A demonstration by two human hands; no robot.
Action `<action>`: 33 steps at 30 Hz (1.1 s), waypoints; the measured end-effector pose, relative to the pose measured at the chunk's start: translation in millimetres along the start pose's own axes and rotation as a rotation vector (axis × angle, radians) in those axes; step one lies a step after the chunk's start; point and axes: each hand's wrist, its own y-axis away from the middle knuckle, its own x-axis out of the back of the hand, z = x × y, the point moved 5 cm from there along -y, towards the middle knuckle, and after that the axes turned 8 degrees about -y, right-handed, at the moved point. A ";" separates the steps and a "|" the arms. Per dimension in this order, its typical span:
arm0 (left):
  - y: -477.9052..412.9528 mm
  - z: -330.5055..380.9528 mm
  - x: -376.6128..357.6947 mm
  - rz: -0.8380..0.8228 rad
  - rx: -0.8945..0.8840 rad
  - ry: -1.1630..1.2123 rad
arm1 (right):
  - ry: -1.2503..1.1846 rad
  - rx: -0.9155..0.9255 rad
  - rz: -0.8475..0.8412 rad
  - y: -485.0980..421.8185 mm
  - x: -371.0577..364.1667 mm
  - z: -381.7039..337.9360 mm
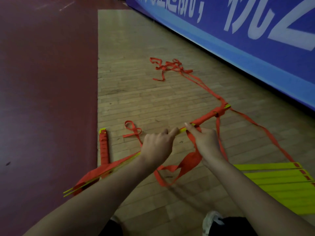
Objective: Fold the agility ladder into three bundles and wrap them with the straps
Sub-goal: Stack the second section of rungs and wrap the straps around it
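Both my hands hold a bundle of yellow rungs [207, 118] above the floor, partly wound in red strap. My left hand [157, 147] grips the bundle's near end. My right hand [205, 140] pinches the red strap [190, 159] against the bundle, and the strap hangs in a loop below my wrists. A second bundle [104, 147], wrapped in red, lies on the floor to the left. A third stack of rungs with red strap [95, 176] lies under my left forearm. Loose yellow rungs [276, 181] lie flat at the right.
A tangle of red strap [170, 67] lies further off on the wooden floor [136, 92], joined to the held bundle by long strap lines. A blue banner wall [238, 40] runs along the right. Dark red flooring [47, 82] borders the left. My shoe [211, 220] shows at the bottom.
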 end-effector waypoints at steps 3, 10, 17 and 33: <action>1.3 4.9 -3.6 -0.101 -0.021 -0.073 | -0.225 -0.152 -0.026 1.3 0.6 9.0; -1.7 -21.8 -11.9 -0.551 0.287 0.638 | -0.459 -0.360 -0.130 1.7 1.3 8.4; 14.7 -40.4 -8.7 -0.964 0.369 1.412 | -0.654 -0.311 -0.366 3.6 -5.0 -10.9; 5.9 -55.8 7.6 -0.808 0.434 1.489 | -0.077 -0.037 -0.375 8.3 -5.2 -16.7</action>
